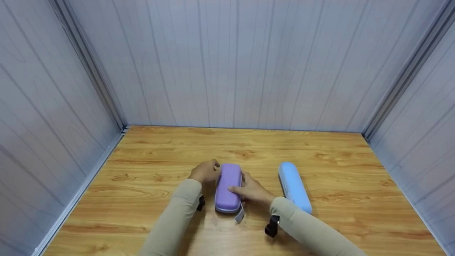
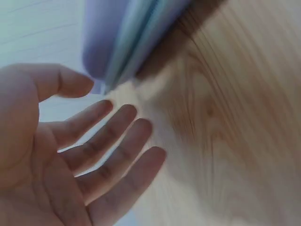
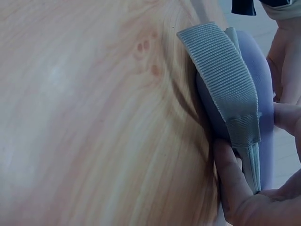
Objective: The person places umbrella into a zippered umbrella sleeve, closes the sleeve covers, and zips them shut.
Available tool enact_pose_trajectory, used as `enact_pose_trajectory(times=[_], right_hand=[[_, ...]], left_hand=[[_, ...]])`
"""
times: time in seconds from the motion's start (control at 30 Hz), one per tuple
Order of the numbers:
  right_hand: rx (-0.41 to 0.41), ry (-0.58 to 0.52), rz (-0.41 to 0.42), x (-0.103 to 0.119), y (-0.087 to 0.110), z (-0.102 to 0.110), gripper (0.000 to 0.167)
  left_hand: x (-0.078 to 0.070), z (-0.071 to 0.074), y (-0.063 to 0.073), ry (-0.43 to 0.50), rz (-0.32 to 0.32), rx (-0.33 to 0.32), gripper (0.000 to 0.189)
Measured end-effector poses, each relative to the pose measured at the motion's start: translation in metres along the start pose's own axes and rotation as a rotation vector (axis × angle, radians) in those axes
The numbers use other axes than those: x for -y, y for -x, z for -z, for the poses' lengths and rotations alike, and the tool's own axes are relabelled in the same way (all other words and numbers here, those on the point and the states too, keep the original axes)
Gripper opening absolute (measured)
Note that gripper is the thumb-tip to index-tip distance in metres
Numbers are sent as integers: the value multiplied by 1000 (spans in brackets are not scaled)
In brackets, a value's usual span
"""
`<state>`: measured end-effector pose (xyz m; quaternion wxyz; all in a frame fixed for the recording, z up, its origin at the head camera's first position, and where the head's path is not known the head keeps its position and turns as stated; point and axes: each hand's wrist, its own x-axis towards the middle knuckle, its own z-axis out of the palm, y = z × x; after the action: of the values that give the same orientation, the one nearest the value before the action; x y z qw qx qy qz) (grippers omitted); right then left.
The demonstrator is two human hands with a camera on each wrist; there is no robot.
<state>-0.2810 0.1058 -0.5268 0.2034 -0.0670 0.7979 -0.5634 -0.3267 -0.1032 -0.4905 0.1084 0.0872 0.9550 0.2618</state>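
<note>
A purple zippered hard case (image 1: 228, 183) lies lengthwise on the wooden table in the middle of the head view. My right hand (image 1: 255, 190) grips its right side, thumb on the lid and fingers along the lower edge. In the right wrist view, a grey ribbed strap (image 3: 221, 75) hangs from the case's near end, by the zipper. My left hand (image 1: 206, 172) is at the case's upper left side. Its fingers (image 2: 115, 155) are spread and loosely bent in the left wrist view, with nothing in the palm.
To the right, a light blue case (image 1: 295, 186) lies slanted on the wooden table (image 1: 149, 156), partly behind my right sleeve (image 1: 312, 227). Pale panelled walls (image 1: 220, 64) enclose the table at the back and both sides.
</note>
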Motion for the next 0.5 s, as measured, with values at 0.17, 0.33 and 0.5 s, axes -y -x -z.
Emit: enact_pose_trajectory(times=[0.17, 0.33, 0.5], right_hand=[[2, 8, 8, 0, 0, 3, 100], [12, 2, 13, 0, 1, 3, 101], [19, -10, 29, -1, 1, 1, 100]], left_hand=[[-4, 2, -16, -113, -73, -52, 27], [-6, 3, -28, -59, -138, 13, 30], [-6, 1, -34, 13, -182, 75, 38]])
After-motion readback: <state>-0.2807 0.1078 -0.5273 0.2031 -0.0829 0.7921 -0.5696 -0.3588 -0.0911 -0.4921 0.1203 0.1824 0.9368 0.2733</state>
